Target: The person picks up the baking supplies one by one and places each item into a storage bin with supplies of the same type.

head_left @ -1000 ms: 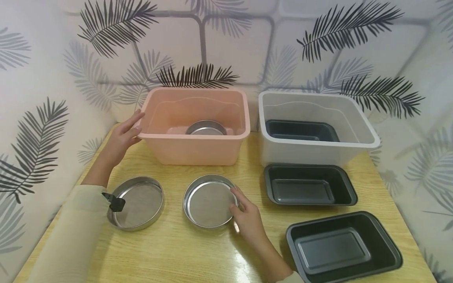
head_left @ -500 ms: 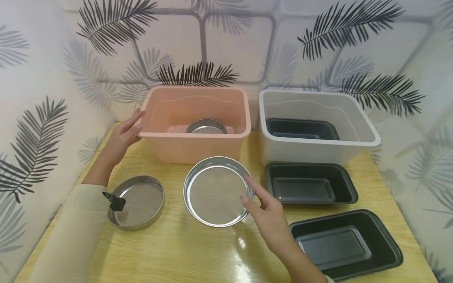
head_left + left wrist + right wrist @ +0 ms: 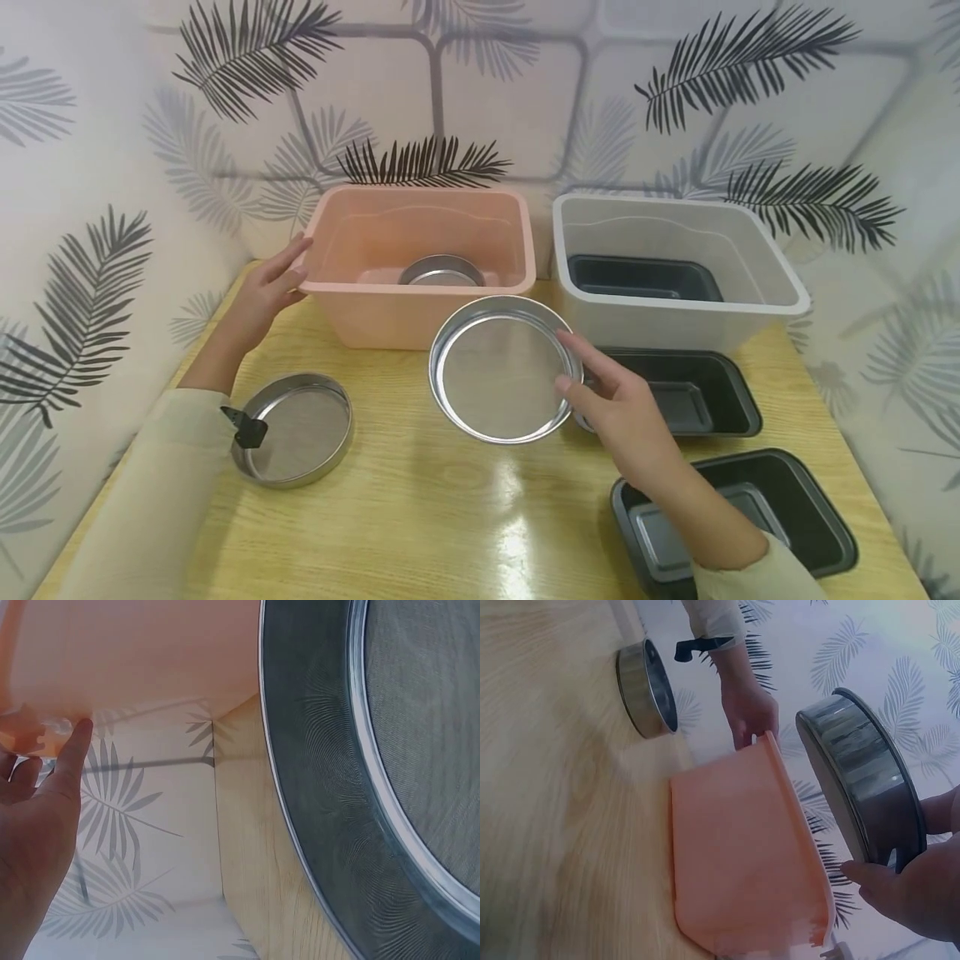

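Note:
My right hand [image 3: 626, 408] pinches the side of a round metal cake pan [image 3: 502, 379], raised above the table and tilted. In the right wrist view the pan [image 3: 862, 772] shows side-on, with the thumb against its base edge. At the left rim corner of a pink plastic bin [image 3: 405, 317], my left hand [image 3: 262, 287] grips the edge; the left wrist view shows that hand [image 3: 37, 832] with some fingers bent at the bin. Inside the bin lies a smaller round cake pan [image 3: 442, 271]. Another round pan [image 3: 300, 429] rests on the table below my left forearm.
To the right stands a white plastic bin [image 3: 675, 325] with a dark loaf pan [image 3: 645, 277] inside. Two more dark loaf pans lie on the wooden table [image 3: 375, 533]: one loaf pan [image 3: 712, 392] before the white bin, another loaf pan [image 3: 802, 508] partly under my right forearm.
My right hand has lifted the round cake pan off the table and carried it up and to the right, towards the gap between the bins. My left hand has stayed at the pink bin.

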The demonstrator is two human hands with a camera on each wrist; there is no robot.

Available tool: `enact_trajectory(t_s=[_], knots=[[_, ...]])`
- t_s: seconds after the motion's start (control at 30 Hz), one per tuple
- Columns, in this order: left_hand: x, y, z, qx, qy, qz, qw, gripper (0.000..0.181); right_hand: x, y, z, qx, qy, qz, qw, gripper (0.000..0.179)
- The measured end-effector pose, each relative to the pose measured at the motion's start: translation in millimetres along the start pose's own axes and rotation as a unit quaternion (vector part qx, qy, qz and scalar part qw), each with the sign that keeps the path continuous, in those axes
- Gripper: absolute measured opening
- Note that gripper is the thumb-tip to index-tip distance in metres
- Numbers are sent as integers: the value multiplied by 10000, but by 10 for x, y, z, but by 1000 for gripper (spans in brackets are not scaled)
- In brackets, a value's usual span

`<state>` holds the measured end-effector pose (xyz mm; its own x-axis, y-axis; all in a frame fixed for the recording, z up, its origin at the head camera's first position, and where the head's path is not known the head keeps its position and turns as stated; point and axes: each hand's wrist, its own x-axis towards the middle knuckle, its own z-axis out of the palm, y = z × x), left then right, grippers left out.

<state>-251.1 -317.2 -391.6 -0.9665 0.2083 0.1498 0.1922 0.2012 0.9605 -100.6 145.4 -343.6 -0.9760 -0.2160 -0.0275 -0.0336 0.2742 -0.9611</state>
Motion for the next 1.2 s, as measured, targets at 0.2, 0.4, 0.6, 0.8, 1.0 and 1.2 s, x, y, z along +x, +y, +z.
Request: enact_trajectory(t_s=[0.2, 0.4, 0.6, 0.8, 1.0, 1.2], knots=[[4, 7, 6, -156, -51, -28, 9999, 58, 268, -50, -133, 112, -78, -219, 9997, 56], [4, -6, 10, -209, -50, -33, 9998, 58, 550, -84, -225, 495, -300, -380, 9976, 58], [14, -23, 9, -299, -53, -37, 9995, 59, 806, -87, -298, 664, -287, -380, 9967, 60], [12, -24, 10, -249, -44, -23, 9997, 59, 1056, -129, -310, 620, -161, -392, 9972, 59], [5, -8, -2, -97, -80, -37, 9999, 58, 1343, -181, -278, 953, -191, -529, 9939, 59], [6, 9, -3, 31, -64, -107, 9999, 57, 1624, -214, -236, 1263, -288, -520, 9902, 60]])
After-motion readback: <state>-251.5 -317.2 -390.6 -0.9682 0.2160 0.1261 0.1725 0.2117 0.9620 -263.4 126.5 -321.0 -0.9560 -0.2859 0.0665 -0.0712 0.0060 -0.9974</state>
